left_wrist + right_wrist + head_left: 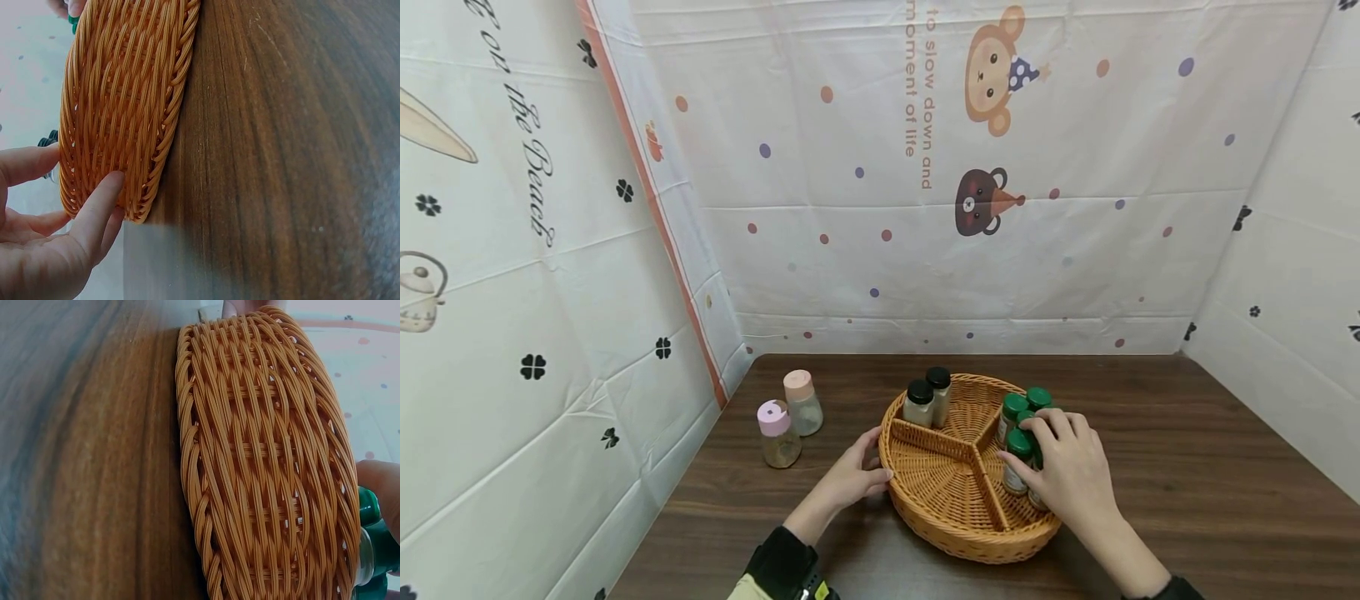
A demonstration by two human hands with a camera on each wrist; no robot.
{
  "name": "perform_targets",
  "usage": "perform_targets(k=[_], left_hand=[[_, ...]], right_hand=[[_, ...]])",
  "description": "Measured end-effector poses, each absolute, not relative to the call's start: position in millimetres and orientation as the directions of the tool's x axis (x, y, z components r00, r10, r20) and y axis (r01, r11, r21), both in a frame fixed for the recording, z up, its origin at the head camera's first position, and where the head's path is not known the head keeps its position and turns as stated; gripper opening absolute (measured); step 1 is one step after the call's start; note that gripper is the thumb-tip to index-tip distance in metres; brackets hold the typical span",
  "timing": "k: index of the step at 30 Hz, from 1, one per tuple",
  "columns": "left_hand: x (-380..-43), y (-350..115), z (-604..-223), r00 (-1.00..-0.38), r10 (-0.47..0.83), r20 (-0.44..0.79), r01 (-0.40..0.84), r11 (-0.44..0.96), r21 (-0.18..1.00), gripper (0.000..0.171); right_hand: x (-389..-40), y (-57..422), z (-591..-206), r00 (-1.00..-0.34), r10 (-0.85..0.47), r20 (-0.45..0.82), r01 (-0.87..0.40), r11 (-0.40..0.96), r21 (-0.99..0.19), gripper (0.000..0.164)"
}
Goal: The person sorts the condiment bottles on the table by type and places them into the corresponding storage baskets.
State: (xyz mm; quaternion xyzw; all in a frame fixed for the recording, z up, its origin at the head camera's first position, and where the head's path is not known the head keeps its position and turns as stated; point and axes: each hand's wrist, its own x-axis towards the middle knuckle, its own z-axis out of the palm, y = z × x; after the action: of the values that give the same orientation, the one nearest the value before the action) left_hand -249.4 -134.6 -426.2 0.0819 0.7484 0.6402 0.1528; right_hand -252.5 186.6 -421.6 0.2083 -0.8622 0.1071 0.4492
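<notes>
A round wicker basket point(925, 533) with dividers inside stands on the table. My left hand point(853, 475) holds its left side; in the left wrist view the thumb point(103, 200) presses the outer wall and another finger reaches the rim. Several green-capped jars point(1018, 444) stand close together in the right compartment. Over them, my right hand point(1075, 471) grips one by its cap, thumb and fingers on either side; the hand partly hides the group. Two black-capped jars point(919, 404) stand side by side in the back-left compartment.
Left of the basket, a purple-capped jar point(779, 435) and a pink-capped jar point(803, 404) stand on the dark wooden table point(1187, 467). A printed white sheet point(865, 267) hangs behind the table, with more sheeting along both sides.
</notes>
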Motion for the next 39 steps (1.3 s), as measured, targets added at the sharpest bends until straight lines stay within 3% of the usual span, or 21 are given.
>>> perform_targets(k=[25,33,39], left_hand=[[-250,-135,-427,-0.938,0.322,-0.129,-0.079,0.164,0.983,0.075],[-250,-136,-428,-0.938,0.327,-0.119,-0.070,0.156,0.985,0.075],[-250,-135,-428,-0.938,0.326,-0.117,-0.069,0.156,0.985,0.075]], right_hand=[[-248,176,-412,-0.522,-0.283,0.805,-0.488,0.873,-0.011,0.070],[-246,166,-407,-0.518,-0.292,0.804,-0.515,0.857,-0.020,0.074],[-244,158,-403,-0.524,-0.303,0.796,-0.547,0.836,-0.042,0.067]])
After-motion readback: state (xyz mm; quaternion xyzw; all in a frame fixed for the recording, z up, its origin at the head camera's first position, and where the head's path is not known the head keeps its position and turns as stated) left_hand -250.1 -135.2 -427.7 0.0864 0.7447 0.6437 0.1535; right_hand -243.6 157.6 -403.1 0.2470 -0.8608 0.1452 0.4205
